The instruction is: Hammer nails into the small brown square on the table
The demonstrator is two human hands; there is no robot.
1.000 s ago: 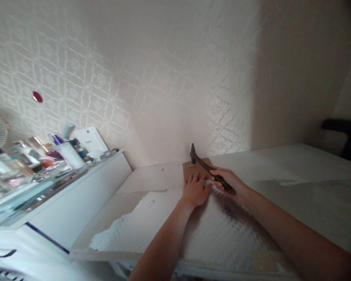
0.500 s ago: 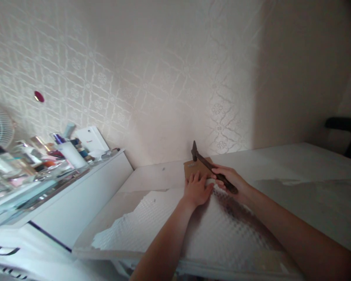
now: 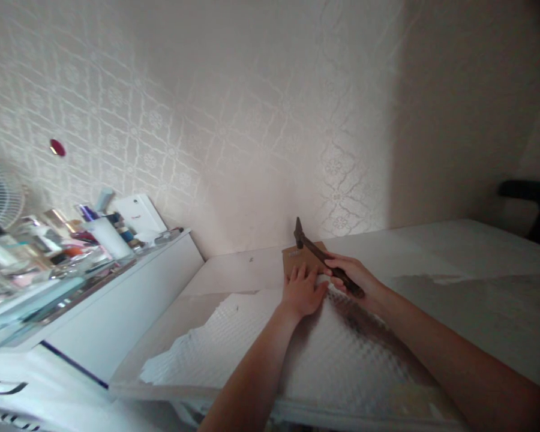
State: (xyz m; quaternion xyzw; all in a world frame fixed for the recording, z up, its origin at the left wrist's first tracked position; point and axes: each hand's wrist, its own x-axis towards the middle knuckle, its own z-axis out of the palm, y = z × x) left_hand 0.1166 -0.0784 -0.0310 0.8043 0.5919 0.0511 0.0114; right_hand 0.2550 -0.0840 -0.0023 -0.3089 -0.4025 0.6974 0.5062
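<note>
My right hand [image 3: 351, 276] is wrapped round the dark handle of a hammer [image 3: 315, 250]. The hammer's head points up and away from me, over the far part of a brown cardboard piece [image 3: 302, 259]. My left hand [image 3: 302, 292] lies with fingers spread on the near edge of that cardboard, pressing it flat. Small grey items, too small to make out, sit near the cardboard's upper left. Beneath my hands and forearms spreads white bubble wrap [image 3: 247, 327].
A white table [image 3: 234, 270] reaches back to the patterned wall. On the left, a white cabinet [image 3: 144, 300] bears several bottles, a white box [image 3: 140, 214] and other small goods, with a fan [image 3: 0, 192] behind. A black armrest-like shape [image 3: 533, 195] stands at the far right.
Almost nothing differs. The view has shifted very slightly, while both hands, the hammer and the cardboard keep their places.
</note>
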